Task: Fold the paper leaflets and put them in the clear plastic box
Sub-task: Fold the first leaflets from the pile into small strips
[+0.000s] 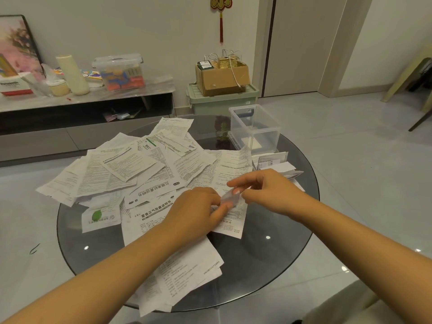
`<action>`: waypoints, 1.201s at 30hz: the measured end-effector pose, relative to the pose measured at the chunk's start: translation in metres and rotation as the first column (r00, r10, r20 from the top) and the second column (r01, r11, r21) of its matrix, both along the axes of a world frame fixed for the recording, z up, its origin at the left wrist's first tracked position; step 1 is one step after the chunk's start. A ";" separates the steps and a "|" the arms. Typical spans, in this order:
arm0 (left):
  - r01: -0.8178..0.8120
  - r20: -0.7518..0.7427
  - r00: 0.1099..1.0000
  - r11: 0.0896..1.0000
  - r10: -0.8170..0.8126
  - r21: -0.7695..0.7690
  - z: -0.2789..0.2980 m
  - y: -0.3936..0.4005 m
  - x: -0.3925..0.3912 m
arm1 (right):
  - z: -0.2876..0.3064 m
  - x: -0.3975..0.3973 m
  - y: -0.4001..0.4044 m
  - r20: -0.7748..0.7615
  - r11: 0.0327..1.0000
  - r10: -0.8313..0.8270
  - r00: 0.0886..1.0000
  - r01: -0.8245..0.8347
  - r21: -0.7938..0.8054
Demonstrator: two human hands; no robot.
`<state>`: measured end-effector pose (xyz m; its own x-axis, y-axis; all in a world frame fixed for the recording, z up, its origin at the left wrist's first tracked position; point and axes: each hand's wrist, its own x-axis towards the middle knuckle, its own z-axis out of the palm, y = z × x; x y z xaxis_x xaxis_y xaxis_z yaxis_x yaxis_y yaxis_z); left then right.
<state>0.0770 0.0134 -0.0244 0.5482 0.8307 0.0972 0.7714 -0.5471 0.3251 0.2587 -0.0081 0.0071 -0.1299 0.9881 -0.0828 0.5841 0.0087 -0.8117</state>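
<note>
1. Head view looks down on a round dark glass table (268, 265) strewn with unfolded paper leaflets (131, 169), most of them heaped over its far left half and spilling past the left rim.
2. Both hands meet near the table's middle: the left hand (196, 206) and the right hand (268, 190) each pinch a small folded leaflet (230, 197) between fingertips, held just above the loose sheets; it is blurred, so its folds cannot be read.
3. A long leaflet (184, 274) lies under the left forearm and hangs over the near rim.
4. The clear plastic box (254, 129) stands open at the far right of the table, close to the rim, well apart from the hands; something pale lies on its floor, too faint to identify.
5. A few folded leaflets (284, 166) sit between the box and the right hand.
6. Bare glass shows along the near right arc and the near left arc of the table.
7. Beyond the far edge stand a low cabinet (81, 101) and a green bin (222, 101) with a cardboard box (222, 76) on top; open floor (362, 148) lies to the right.
</note>
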 end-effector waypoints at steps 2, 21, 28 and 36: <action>-0.031 0.033 0.999 0.999 0.031 -0.010 -0.001 0.001 0.000 | -0.004 -0.001 0.003 0.039 0.999 0.023 0.999 -0.024 0.049; -0.195 0.194 0.952 0.957 0.238 -0.216 -0.004 0.011 0.000 | -0.037 -0.018 0.017 0.370 0.991 -0.019 0.929 -0.030 0.128; -0.239 0.281 0.897 0.908 0.343 -0.344 0.003 0.015 0.003 | -0.039 -0.017 0.015 0.396 0.991 -0.045 0.917 -0.007 0.130; -0.148 0.441 0.818 0.875 0.371 -0.461 0.016 0.015 0.017 | -0.026 -0.007 0.016 0.105 0.983 -0.139 0.985 0.125 0.133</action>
